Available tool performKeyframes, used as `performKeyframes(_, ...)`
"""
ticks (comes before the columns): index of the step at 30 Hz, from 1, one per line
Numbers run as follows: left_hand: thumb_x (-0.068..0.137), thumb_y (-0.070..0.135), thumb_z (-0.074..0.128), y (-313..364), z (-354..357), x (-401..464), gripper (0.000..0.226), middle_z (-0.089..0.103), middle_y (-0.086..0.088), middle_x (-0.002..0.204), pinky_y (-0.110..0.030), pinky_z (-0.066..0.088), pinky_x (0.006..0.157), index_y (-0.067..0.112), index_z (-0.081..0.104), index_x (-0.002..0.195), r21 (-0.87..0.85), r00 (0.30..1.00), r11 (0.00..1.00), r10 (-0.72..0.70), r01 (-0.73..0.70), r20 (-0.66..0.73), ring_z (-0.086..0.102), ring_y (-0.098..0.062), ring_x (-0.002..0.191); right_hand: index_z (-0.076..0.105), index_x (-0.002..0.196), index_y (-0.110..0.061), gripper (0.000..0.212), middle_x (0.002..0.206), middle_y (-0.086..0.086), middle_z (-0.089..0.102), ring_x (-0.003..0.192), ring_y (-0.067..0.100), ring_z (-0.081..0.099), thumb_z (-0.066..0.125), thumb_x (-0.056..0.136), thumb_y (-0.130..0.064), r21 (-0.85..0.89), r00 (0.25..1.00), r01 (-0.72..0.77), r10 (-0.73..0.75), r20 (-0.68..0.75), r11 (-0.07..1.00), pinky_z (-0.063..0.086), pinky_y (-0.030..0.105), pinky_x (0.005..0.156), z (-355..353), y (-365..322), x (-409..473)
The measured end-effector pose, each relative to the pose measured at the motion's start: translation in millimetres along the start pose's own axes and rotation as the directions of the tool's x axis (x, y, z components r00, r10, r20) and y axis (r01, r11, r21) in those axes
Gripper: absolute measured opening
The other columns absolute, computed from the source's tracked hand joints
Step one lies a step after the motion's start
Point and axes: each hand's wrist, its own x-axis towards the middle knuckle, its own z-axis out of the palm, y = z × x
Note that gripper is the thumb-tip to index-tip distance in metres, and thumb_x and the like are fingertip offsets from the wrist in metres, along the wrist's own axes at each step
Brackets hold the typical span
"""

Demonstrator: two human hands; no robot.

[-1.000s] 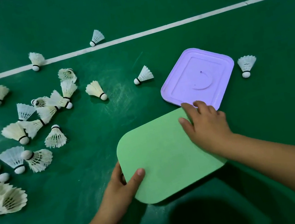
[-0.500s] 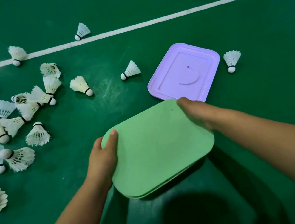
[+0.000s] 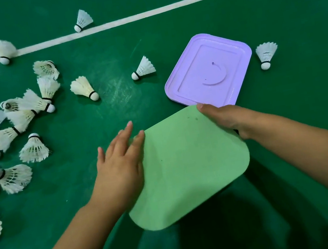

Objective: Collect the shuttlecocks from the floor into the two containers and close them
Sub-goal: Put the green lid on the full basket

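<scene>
A flat pale-green container piece [image 3: 189, 163] is tilted up off the green floor just in front of me. My right hand [image 3: 228, 120] grips its far right edge, fingers curled under the rim. My left hand [image 3: 119, 165] lies at its left edge with straight, spread fingers that only touch it. A purple lid [image 3: 208, 72] lies flat on the floor just beyond. Several white shuttlecocks [image 3: 25, 113] are scattered at the left. Single shuttlecocks lie near the purple lid at its left [image 3: 143, 68] and right [image 3: 267, 54]. What is under the green piece is hidden.
A white court line [image 3: 160, 10] crosses the floor at the back, with two shuttlecocks on it [image 3: 82, 20] [image 3: 4, 50]. Another shuttlecock [image 3: 84, 88] lies mid-floor. My shadow darkens the floor under the green piece.
My left hand has let go of the green piece's left edge and now has its fingers straight. The green piece has tipped and turned, still held by my right hand.
</scene>
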Motion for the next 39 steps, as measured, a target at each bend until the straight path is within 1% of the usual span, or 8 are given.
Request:
performKeyframes(6, 0.080, 0.077, 0.025, 38, 25, -40, 0.086, 0.034, -0.018, 0.151, -0.066, 0.027, 0.105, 0.020, 0.045, 0.141, 0.283, 0.958, 0.921, 0.222, -0.268, 0.182, 0.032, -0.037, 0.139, 0.042, 0.119, -0.012, 0.039, 0.098, 0.012, 0.056, 0.100, 0.033, 0.054, 0.027, 0.099, -0.041, -0.527, 0.826, 0.290, -0.487, -0.285, 0.799, 0.037, 0.036, 0.071, 24, 12, -21)
performKeyframes(9, 0.073, 0.081, 0.030, 38, 28, -36, 0.089, 0.034, -0.014, 0.152, -0.064, 0.028, 0.105, 0.026, 0.044, 0.141, 0.279, 0.957, 0.925, 0.203, -0.257, 0.207, 0.032, -0.035, 0.140, 0.020, 0.146, -0.034, 0.054, 0.150, 0.011, 0.024, 0.133, 0.028, 0.028, 0.021, 0.095, -0.051, -0.794, 0.721, 0.346, -0.683, -0.116, 0.500, 0.031, 0.043, 0.100, 29, 16, -21)
performKeyframes(12, 0.067, 0.087, 0.030, 40, 22, -31, 0.094, 0.040, -0.015, 0.149, -0.062, 0.030, 0.104, 0.029, 0.048, 0.139, 0.278, 0.954, 0.927, 0.188, -0.252, 0.235, 0.039, -0.035, 0.136, -0.002, 0.148, -0.036, 0.074, 0.158, -0.007, -0.007, 0.146, 0.017, 0.001, -0.003, 0.080, -0.065, -0.857, 0.734, 0.404, -0.672, 0.097, 0.318, 0.018, 0.041, 0.113, 32, 18, -18)
performKeyframes(16, 0.062, 0.091, 0.029, 37, 6, -18, 0.088, 0.052, -0.009, 0.141, -0.055, 0.040, 0.095, 0.041, 0.053, 0.131, 0.236, 0.957, 0.943, 0.184, -0.237, 0.223, 0.052, -0.034, 0.124, 0.003, 0.150, -0.027, 0.078, 0.159, -0.007, -0.001, 0.146, 0.014, 0.001, -0.002, 0.081, -0.063, -0.845, 0.724, 0.411, -0.685, 0.075, 0.342, 0.009, 0.039, 0.117, 32, 19, -15)
performKeyframes(22, 0.052, 0.096, 0.000, 29, 7, -31, 0.112, -0.004, -0.011, 0.161, -0.055, 0.003, 0.114, 0.042, 0.011, 0.149, 0.238, 0.992, 0.971, 0.004, -0.035, 0.128, -0.005, -0.036, 0.147, 0.001, 0.150, -0.020, 0.083, 0.158, -0.001, -0.007, 0.145, 0.012, -0.008, -0.004, 0.079, -0.063, -0.855, 0.710, 0.429, -0.694, 0.119, 0.292, -0.010, 0.032, 0.115, 35, 41, -42)
performKeyframes(32, 0.068, 0.089, 0.004, 28, 11, -33, 0.103, 0.034, -0.029, 0.148, -0.065, 0.032, 0.103, 0.028, 0.044, 0.141, 0.305, 0.986, 0.951, 0.005, -0.055, 0.164, 0.033, -0.048, 0.135, -0.005, 0.149, -0.018, 0.089, 0.158, 0.005, -0.011, 0.145, 0.016, -0.010, -0.010, 0.073, -0.062, -0.905, 0.761, 0.359, -0.633, 0.142, 0.229, -0.007, 0.033, 0.115, 37, 40, -47)
performKeyframes(36, 0.041, 0.099, 0.006, 29, -1, -29, 0.124, -0.014, -0.012, 0.160, -0.052, -0.001, 0.116, 0.040, 0.011, 0.150, 0.149, 0.973, 0.989, -0.050, 0.017, 0.227, -0.011, -0.032, 0.147, 0.020, 0.148, -0.024, 0.070, 0.158, 0.000, 0.008, 0.145, 0.016, 0.007, 0.038, 0.089, -0.057, -0.700, 0.782, 0.496, -0.614, 0.104, 0.514, 0.008, 0.034, 0.116, 18, 20, -55)
performKeyframes(39, 0.055, 0.080, 0.044, 18, -7, -41, 0.108, 0.002, -0.009, 0.161, -0.044, 0.006, 0.117, 0.025, 0.030, 0.148, -0.222, 0.989, 0.968, -0.135, 0.120, -0.053, 0.001, -0.027, 0.148, 0.037, 0.141, -0.021, 0.057, 0.148, 0.009, 0.031, 0.137, 0.021, 0.028, 0.055, 0.090, -0.038, -0.446, 0.745, 0.551, -0.657, -0.118, 0.705, 0.021, 0.029, 0.112, -2, 15, -56)
